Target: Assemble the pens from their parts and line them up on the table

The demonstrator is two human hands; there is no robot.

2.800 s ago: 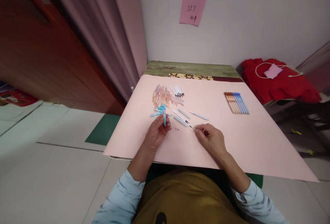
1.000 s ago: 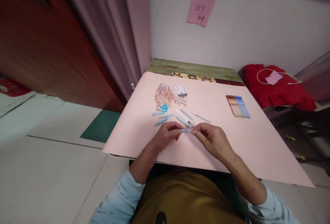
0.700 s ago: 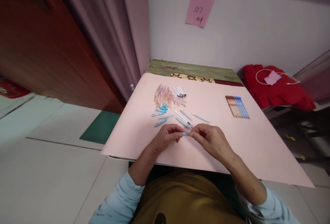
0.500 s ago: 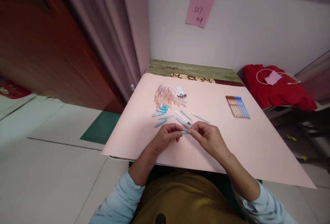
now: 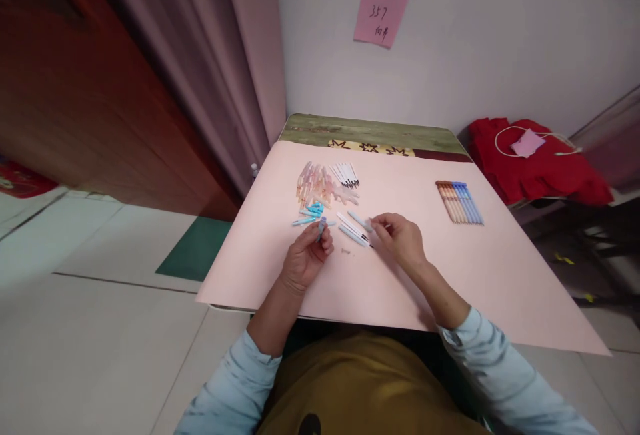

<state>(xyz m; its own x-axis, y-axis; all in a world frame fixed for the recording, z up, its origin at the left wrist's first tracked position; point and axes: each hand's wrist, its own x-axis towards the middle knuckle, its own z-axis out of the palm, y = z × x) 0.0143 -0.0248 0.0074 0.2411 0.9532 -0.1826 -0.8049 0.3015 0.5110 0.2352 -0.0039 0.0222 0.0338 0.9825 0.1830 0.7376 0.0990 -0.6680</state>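
Note:
My left hand [image 5: 306,258] is closed around a short blue pen part [image 5: 321,227] that stands upright between thumb and fingers. My right hand [image 5: 400,243] is pinched at the near end of a pale blue pen barrel [image 5: 358,220] lying on the table. Between the hands lie white refills [image 5: 353,225] with dark tips and another pale blue barrel [image 5: 352,235]. Just nearer is a small pinkish piece [image 5: 345,251], too small to make out. Bright blue pen parts [image 5: 315,209] and a light blue pen piece [image 5: 304,221] lie beyond my left hand.
Behind them is a pile of translucent pinkish pen parts [image 5: 315,185] beside a fan of white refills [image 5: 345,175]. A row of brown-topped and blue-topped pens [image 5: 459,203] lies on the right of the pink-covered table [image 5: 500,288]. Red cloth [image 5: 530,168] is piled beyond the right edge.
My hands have moved apart from their shared hold on the blue part. The left keeps it, now tipped upright; the right has moved to the barrel. The small pinkish piece now shows.

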